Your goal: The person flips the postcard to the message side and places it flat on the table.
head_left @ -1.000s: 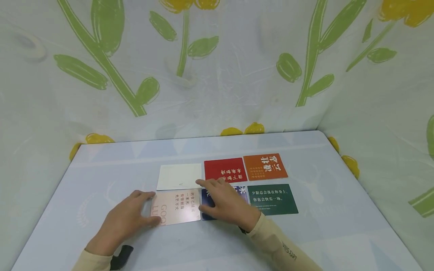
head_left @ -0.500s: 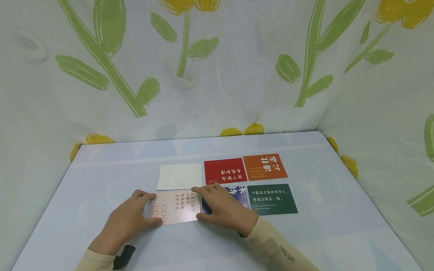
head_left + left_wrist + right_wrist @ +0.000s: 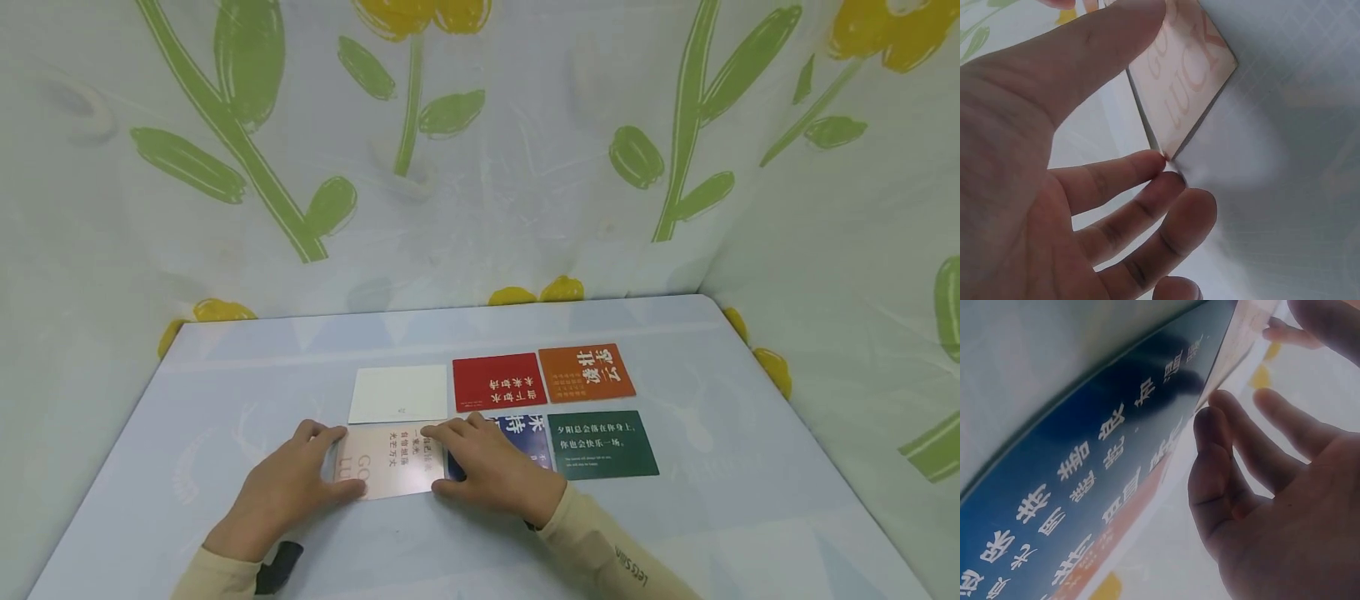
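A pale pink card (image 3: 382,462) with "GOOD LUCK" lettering lies flat on the table between my hands. My left hand (image 3: 288,483) spans its left end, index fingertip at the far corner and thumb at the near edge. In the left wrist view, fairly straight fingers (image 3: 1141,165) meet the card's corner. My right hand (image 3: 498,467) spans the right end, index fingertip over the far part and thumb by the near corner. Under that hand, partly hidden, lies a blue card (image 3: 528,437) with white characters. It abuts the pink card in the right wrist view.
Behind the pink card lies a white card (image 3: 397,393). Red (image 3: 495,379) and orange (image 3: 585,372) cards continue that back row. A green card (image 3: 603,446) lies right of the blue one. Flower-printed fabric (image 3: 510,167) encloses the pale table (image 3: 187,400) at back and sides.
My right hand has shifted left and slightly toward me, from over the blue card onto the pink card's right end. More of the blue card shows. My left hand stays at the left end.
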### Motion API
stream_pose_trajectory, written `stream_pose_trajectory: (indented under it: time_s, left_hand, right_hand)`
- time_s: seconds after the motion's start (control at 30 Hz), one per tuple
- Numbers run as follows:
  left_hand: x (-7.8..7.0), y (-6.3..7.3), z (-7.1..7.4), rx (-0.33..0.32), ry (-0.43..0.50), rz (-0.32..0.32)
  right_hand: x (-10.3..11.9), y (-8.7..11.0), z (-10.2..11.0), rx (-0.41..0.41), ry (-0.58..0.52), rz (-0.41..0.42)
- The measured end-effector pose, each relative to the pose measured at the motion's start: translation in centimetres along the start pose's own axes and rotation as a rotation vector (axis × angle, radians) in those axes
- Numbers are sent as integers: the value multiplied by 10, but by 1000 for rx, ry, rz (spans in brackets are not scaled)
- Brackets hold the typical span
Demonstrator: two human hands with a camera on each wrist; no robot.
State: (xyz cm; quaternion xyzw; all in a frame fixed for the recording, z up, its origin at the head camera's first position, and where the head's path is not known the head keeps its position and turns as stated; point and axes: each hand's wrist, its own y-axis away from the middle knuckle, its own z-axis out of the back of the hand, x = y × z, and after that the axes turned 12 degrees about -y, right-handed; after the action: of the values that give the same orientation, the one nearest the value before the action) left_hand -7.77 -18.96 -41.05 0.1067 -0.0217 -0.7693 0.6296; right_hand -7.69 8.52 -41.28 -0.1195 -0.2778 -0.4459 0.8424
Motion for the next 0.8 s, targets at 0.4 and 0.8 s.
stream_pose_trajectory:
  time_s: [0.4, 0.8]
  left_hand:
    - [-2, 2, 0, -10, -22, -9]
    - [-4, 3, 0, 12, -35, 5]
  right_hand:
    - [-2, 2, 0, 6, 15, -9]
    - [-1, 1, -1, 24, 47, -22]
